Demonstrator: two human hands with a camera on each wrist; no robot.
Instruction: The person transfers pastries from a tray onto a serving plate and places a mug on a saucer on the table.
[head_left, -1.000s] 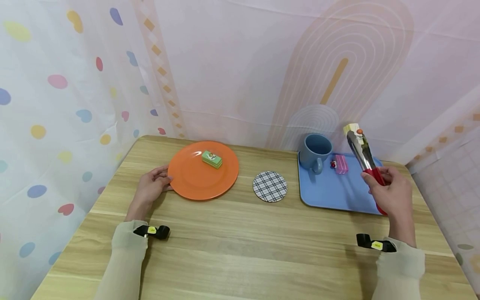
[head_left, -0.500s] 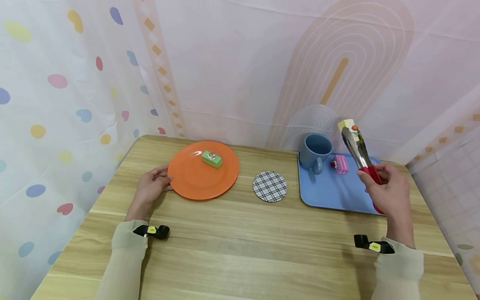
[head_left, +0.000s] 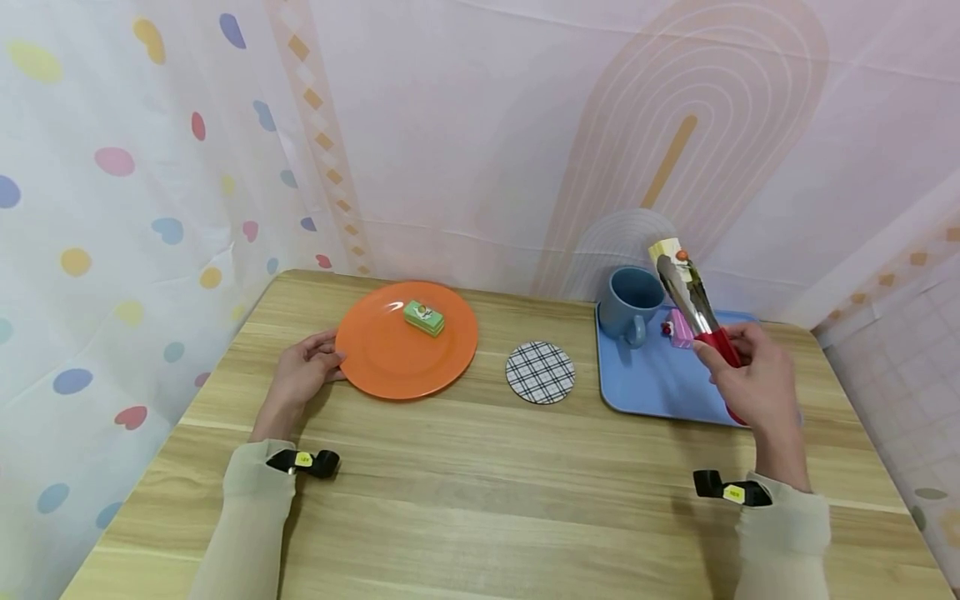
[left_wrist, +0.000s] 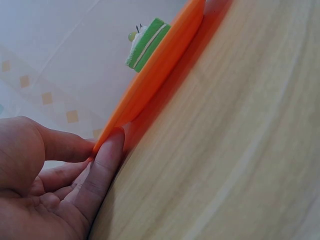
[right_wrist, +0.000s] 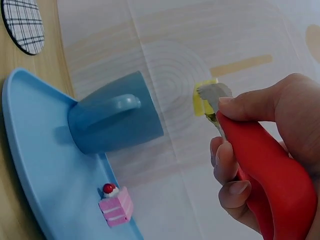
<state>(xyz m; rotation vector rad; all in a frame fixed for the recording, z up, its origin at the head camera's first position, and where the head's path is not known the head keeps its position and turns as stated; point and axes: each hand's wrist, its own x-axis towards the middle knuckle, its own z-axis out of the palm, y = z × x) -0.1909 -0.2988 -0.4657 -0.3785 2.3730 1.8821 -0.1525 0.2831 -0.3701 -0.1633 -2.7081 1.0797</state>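
Observation:
My left hand [head_left: 303, 371] pinches the left rim of an orange plate [head_left: 382, 358] between thumb and fingers, as the left wrist view also shows. On the plate lies a small green toy cake slice [head_left: 424, 318]. My right hand [head_left: 757, 375] grips red-handled metal tongs [head_left: 690, 296] above a blue tray [head_left: 652, 387]. Between the tong tips is a yellow toy cake piece [head_left: 663, 248] with an orange topping, held up off the tray. A pink toy cake slice [right_wrist: 116, 207] with a red cherry sits on the tray, partly hidden behind the tongs in the head view.
A blue mug [head_left: 630, 304] stands upright at the tray's back left corner, close to the raised tongs. A round checked coaster [head_left: 540, 372] lies on the wooden table [head_left: 480, 492] between plate and tray. A patterned curtain [head_left: 465, 150] hangs behind the table.
My right hand has moved left, carrying the tongs and the yellow toy cake piece toward the mug. The tongs now overlap the pink slice in view. My left hand and the plate have stayed put.

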